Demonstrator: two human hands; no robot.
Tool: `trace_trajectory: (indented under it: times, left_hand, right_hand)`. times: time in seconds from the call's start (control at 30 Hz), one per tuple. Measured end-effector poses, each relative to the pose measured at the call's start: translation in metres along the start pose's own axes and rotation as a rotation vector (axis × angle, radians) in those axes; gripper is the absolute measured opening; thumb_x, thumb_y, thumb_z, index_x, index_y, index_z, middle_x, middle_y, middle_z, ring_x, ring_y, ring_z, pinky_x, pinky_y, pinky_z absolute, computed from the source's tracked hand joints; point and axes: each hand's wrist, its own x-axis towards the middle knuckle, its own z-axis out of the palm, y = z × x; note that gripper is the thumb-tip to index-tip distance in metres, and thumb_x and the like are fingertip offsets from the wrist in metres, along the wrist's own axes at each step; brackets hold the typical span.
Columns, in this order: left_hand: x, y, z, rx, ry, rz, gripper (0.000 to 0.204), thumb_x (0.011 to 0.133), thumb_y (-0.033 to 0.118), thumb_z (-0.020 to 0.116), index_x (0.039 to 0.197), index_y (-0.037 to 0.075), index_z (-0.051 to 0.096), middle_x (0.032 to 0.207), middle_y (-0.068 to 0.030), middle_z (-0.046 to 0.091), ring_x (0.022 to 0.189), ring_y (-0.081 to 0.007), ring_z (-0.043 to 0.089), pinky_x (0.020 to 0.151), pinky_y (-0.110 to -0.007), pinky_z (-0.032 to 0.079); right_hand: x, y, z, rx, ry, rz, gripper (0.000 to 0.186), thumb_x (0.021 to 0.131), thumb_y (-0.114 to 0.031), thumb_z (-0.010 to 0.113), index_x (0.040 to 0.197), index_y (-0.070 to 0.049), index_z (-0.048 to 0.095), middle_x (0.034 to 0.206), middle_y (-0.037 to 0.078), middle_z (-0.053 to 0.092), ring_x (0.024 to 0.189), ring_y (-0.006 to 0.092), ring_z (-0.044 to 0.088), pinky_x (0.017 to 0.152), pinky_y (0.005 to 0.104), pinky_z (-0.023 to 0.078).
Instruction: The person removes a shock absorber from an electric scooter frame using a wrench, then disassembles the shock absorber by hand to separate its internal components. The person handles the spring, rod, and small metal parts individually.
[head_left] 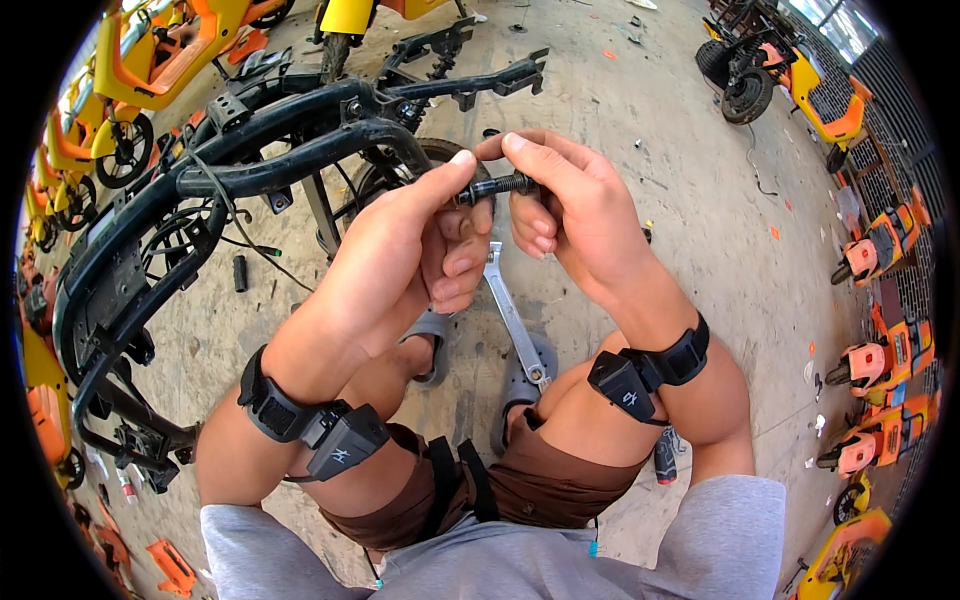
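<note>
A short dark bolt [497,187] with a threaded section is held up between my two hands, roughly level. My left hand [400,235] pinches its left end between thumb and fingers, the other fingers curled below. My right hand [585,205] is closed around the right end, and its fingers hide that tip. Whether a nut sits there I cannot make out. Below the hands is a long silver wrench [514,315], slanting down beside my right shoe [533,372]. Just left of my hands stands a bare black scooter frame [290,160].
A wheel [375,190] and loose cables [225,195] belong to the frame. A black grip [240,273] lies on the concrete floor. Another tool handle [665,465] is by my right leg. Several yellow and orange scooters [845,110] line both sides.
</note>
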Motion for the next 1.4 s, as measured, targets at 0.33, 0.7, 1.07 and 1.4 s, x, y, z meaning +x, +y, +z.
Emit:
trace_trajectory:
  times: [0.33, 0.7, 1.07, 1.4]
  left_hand:
    - [-0.002, 0.002, -0.006, -0.097, -0.047, -0.006, 0.047, 0.101, 0.045, 0.04, 0.073, 0.009, 0.048, 0.052, 0.0022, 0.036, 0.048, -0.0109, 0.031, 0.049, -0.025, 0.029]
    - [-0.006, 0.006, -0.008, -0.205, -0.073, 0.03, 0.051, 0.101, 0.047, 0.038, 0.066, 0.011, 0.043, 0.047, 0.0016, 0.032, 0.045, -0.0119, 0.028, 0.047, -0.026, 0.028]
    - [-0.007, 0.002, -0.005, -0.119, -0.037, 0.039, 0.052, 0.1, 0.045, 0.044, 0.062, 0.009, 0.043, 0.046, 0.0, 0.035, 0.043, -0.0118, 0.03, 0.046, -0.027, 0.028]
    - [-0.006, 0.002, -0.003, -0.118, -0.002, 0.019, 0.05, 0.1, 0.044, 0.046, 0.064, 0.009, 0.046, 0.048, 0.0003, 0.036, 0.045, -0.0112, 0.031, 0.047, -0.026, 0.028]
  right_hand:
    - [-0.005, 0.0, 0.007, -0.153, 0.034, -0.155, 0.029, 0.094, -0.021, 0.061, 0.112, 0.001, 0.061, 0.073, 0.001, 0.055, 0.063, 0.0087, 0.052, 0.058, 0.023, 0.041]
    - [-0.023, -0.01, 0.021, -0.037, 0.0, -0.071, 0.029, 0.094, -0.018, 0.061, 0.116, 0.002, 0.059, 0.089, 0.004, 0.062, 0.07, 0.0083, 0.058, 0.059, 0.0245, 0.047]
    - [-0.032, -0.011, 0.013, 0.008, 0.062, 0.044, 0.035, 0.099, -0.025, 0.05, 0.117, 0.002, 0.059, 0.091, 0.007, 0.06, 0.06, 0.0097, 0.056, 0.052, 0.0239, 0.044]
    - [-0.022, 0.0, 0.006, -0.065, -0.001, -0.028, 0.035, 0.093, -0.022, 0.064, 0.118, 0.001, 0.058, 0.089, 0.008, 0.064, 0.063, 0.008, 0.057, 0.052, 0.0223, 0.044]
